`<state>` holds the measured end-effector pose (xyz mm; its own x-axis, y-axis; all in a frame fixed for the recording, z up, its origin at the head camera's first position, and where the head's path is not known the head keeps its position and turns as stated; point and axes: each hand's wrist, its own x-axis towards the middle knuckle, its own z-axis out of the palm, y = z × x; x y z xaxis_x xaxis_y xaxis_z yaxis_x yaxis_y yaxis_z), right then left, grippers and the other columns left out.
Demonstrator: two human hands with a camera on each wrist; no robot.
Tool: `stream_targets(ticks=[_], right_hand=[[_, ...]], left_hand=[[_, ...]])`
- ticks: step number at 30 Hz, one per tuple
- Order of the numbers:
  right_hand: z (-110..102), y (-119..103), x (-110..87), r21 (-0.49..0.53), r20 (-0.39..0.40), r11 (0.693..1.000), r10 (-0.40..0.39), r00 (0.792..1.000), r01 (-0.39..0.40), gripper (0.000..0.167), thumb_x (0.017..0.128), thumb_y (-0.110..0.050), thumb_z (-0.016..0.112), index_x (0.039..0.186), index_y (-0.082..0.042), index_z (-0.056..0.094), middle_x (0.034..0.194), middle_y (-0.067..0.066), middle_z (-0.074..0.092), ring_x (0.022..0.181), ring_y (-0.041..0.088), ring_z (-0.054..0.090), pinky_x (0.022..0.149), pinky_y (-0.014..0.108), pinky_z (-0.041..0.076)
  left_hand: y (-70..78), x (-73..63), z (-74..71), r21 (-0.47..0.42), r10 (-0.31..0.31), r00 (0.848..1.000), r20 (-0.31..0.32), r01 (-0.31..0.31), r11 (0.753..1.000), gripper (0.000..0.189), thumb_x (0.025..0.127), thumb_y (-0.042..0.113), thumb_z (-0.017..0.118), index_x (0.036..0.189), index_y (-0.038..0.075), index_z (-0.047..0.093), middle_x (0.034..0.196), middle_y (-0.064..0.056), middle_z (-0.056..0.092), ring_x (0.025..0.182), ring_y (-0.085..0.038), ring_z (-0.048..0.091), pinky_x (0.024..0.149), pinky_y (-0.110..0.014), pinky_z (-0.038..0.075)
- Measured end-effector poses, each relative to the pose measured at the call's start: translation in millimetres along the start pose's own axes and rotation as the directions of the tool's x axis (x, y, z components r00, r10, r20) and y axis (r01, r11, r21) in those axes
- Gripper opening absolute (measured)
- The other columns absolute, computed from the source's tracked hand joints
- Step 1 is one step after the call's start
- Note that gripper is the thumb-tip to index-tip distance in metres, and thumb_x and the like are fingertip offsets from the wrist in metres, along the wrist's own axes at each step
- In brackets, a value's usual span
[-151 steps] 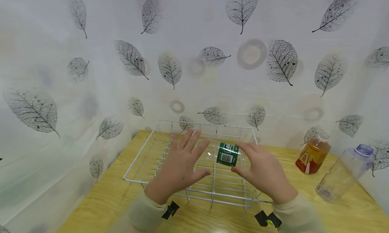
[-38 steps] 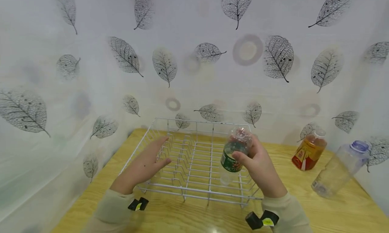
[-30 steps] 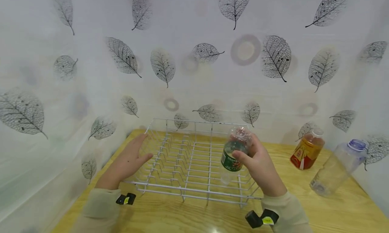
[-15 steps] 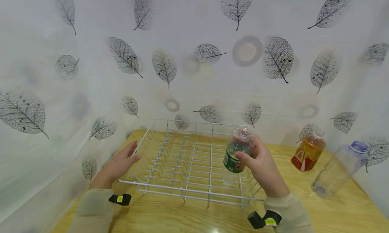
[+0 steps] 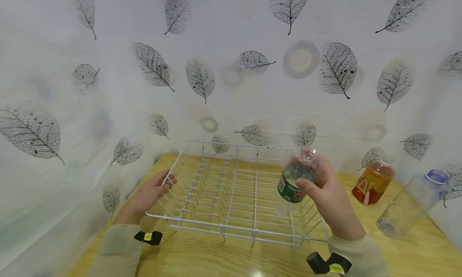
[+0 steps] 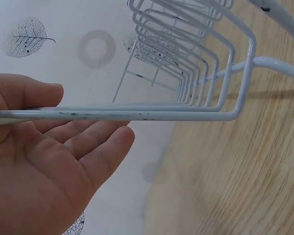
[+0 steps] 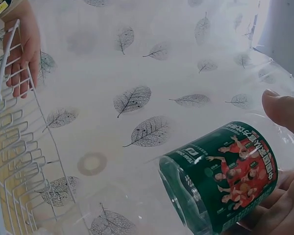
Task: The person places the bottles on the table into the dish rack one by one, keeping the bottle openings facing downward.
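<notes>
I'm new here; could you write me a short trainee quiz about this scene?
1. Which hand holds the clear plastic bottle with the green label?
2. True or false: the left hand is at the left edge of the white wire rack.
3. Where is the orange-red plastic bottle: A) in the rack, B) on the yellow wooden table, C) in the left hand?
Key: 1. The right hand. 2. True. 3. B.
</notes>
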<state>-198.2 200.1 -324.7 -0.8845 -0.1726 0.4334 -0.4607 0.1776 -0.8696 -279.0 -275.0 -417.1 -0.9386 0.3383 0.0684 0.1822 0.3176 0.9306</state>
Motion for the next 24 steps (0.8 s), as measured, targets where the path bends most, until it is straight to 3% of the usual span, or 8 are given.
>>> stream_targets(ticks=[7, 14, 19, 24], right_hand=[[-4.2, -11.9, 24.1, -0.082, 0.009, 0.992, -0.093, 0.996, 0.093, 0.065, 0.100, -0.002, 0.062, 0.157, -0.014, 0.032, 0.141, 0.013, 0.054, 0.114, 0.020, 0.060, 0.080, 0.025, 0.056], [9.9, -15.9, 64.8, -0.132, 0.067, 0.990, -0.047, 0.997, 0.055, 0.065, 0.101, -0.021, 0.065, 0.157, -0.023, 0.031, 0.147, 0.004, 0.053, 0.101, 0.023, 0.065, 0.069, 0.033, 0.058], [28.0, -6.3, 98.4, -0.193, 0.099, 0.980, -0.022, 0.995, 0.041, 0.071, 0.100, -0.038, 0.066, 0.158, -0.023, 0.029, 0.149, 0.000, 0.051, 0.111, 0.022, 0.062, 0.078, 0.035, 0.057], [47.1, 10.4, 129.0, -0.226, 0.094, 0.974, 0.040, 0.995, -0.018, 0.082, 0.095, -0.051, 0.067, 0.160, -0.025, 0.024, 0.150, 0.000, 0.049, 0.122, 0.025, 0.058, 0.089, 0.047, 0.055]], left_hand=[[-3.1, -2.5, 0.1, -0.002, 0.018, 1.000, -0.011, -0.018, 1.000, 0.062, 0.110, 0.011, 0.043, 0.160, -0.004, 0.011, 0.154, -0.033, 0.033, 0.140, -0.047, 0.037, 0.110, -0.062, 0.034], [-1.8, -1.4, 0.4, 0.000, 0.015, 1.000, -0.021, -0.015, 1.000, 0.061, 0.109, 0.008, 0.042, 0.159, -0.006, 0.011, 0.152, -0.035, 0.035, 0.138, -0.049, 0.038, 0.110, -0.061, 0.035], [-2.5, -0.2, 2.2, -0.030, -0.019, 1.000, -0.017, 0.019, 0.999, 0.060, 0.110, 0.009, 0.041, 0.160, -0.004, 0.011, 0.153, -0.034, 0.033, 0.140, -0.048, 0.036, 0.112, -0.060, 0.033], [-1.2, -1.2, 2.3, -0.028, -0.022, 1.000, -0.017, 0.022, 0.999, 0.059, 0.110, 0.011, 0.040, 0.161, -0.002, 0.012, 0.153, -0.033, 0.034, 0.140, -0.048, 0.035, 0.112, -0.062, 0.032]])
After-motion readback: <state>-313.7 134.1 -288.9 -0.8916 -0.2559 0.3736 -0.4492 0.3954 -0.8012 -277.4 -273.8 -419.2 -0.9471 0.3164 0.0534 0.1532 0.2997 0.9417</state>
